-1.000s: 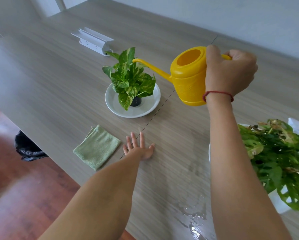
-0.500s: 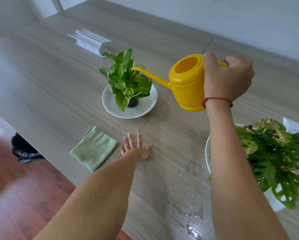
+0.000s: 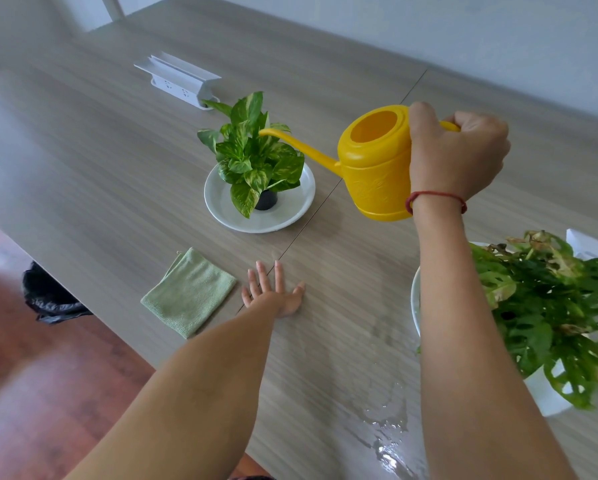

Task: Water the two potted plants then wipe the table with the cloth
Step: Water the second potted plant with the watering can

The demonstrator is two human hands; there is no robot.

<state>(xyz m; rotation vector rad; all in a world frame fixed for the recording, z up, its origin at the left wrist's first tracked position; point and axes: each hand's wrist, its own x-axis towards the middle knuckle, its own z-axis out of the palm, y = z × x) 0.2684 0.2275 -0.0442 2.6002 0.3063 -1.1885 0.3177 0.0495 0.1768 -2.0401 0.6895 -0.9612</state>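
The yellow watering can (image 3: pixel 373 164) hung with its spout over the small potted plant (image 3: pixel 256 157), its handle gripped by the right hand (image 3: pixel 457 150). Pouring looked due, needing a forward tilt. The left hand (image 3: pixel 273 292) lay flat on the counter (image 3: pixel 83 150) beside the cloth (image 3: pixel 190 292).

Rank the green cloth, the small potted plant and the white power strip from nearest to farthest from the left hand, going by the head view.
From the left hand:
1. green cloth, close beside it on its left.
2. small potted plant, farther ahead, standing on a white plate.
3. white power strip, farthest, beyond the plant and off to the left.
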